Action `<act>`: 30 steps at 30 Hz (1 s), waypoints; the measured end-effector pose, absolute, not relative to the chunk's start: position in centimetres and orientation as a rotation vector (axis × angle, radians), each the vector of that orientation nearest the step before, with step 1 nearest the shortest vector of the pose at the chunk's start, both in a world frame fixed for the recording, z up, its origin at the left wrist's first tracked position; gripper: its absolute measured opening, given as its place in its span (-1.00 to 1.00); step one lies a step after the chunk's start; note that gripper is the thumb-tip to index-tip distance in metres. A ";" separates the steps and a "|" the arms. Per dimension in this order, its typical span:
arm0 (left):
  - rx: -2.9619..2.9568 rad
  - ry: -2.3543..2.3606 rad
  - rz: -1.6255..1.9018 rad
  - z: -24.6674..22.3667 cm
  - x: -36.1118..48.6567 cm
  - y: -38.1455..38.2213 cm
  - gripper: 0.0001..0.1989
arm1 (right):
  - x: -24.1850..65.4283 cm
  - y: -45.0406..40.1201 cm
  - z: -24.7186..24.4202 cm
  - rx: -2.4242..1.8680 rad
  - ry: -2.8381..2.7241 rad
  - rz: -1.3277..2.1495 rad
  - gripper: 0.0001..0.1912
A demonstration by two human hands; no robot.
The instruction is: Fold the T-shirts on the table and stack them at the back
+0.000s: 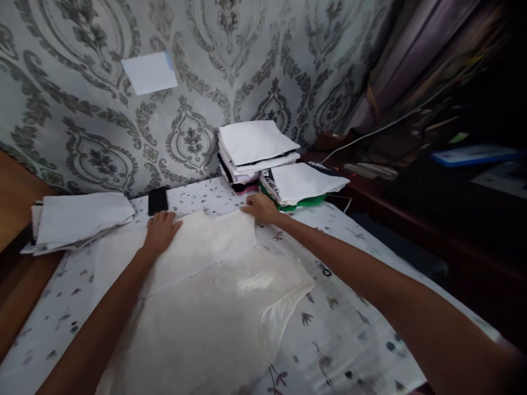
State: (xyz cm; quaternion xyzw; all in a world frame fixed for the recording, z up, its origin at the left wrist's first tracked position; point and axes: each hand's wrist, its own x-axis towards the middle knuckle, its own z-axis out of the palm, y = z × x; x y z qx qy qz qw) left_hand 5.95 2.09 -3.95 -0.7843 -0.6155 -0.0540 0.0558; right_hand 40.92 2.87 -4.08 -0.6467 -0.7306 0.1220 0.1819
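Observation:
A cream-white top [197, 318] lies spread over the patterned sheet, with its neckline away from me and a thin lace-like seam across the chest. My left hand [162, 230] rests on its left shoulder, fingers stretched out. At the other shoulder, my right hand [260, 209] has its fingers closed on the top's edge. Just beyond my left fingers is a black phone-like object [158, 201]. Close to my right hand sits a stack of folded clothes [304, 184], white above and green below. My left forearm covers part of the top's left side.
A taller stack of folded clothes [257, 145] stands against the patterned curtain [193, 131]. More folded white cloth [84, 216] lies at the left, beside a wooden panel [20, 208]. A white paper [149, 73] hangs on the curtain. Dark furniture with a cable [379, 133] is at the right.

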 end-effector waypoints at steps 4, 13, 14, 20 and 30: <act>-2.149 -1.930 -0.126 -2.8 5.6 3.3 -0.55 | 40.5 2.1 -4.6 -1.950 -1.993 0.308 -0.78; -2.941 -1.570 -0.325 -3.5 9.8 -10.0 -0.38 | 43.5 -7.1 -2.8 -1.711 -1.986 0.483 -0.64; -2.958 -1.546 -0.270 -4.0 9.4 -11.8 -0.37 | 44.1 -8.9 -2.6 -1.655 -2.029 0.559 -0.59; -2.836 -1.456 -0.141 -6.4 5.3 -15.8 -0.38 | 46.2 -15.3 -3.2 -1.445 -1.990 0.897 -0.58; -2.806 -1.373 -0.037 -4.5 6.9 -17.9 -0.34 | 47.2 -16.2 -4.5 -1.589 -2.035 0.663 -0.77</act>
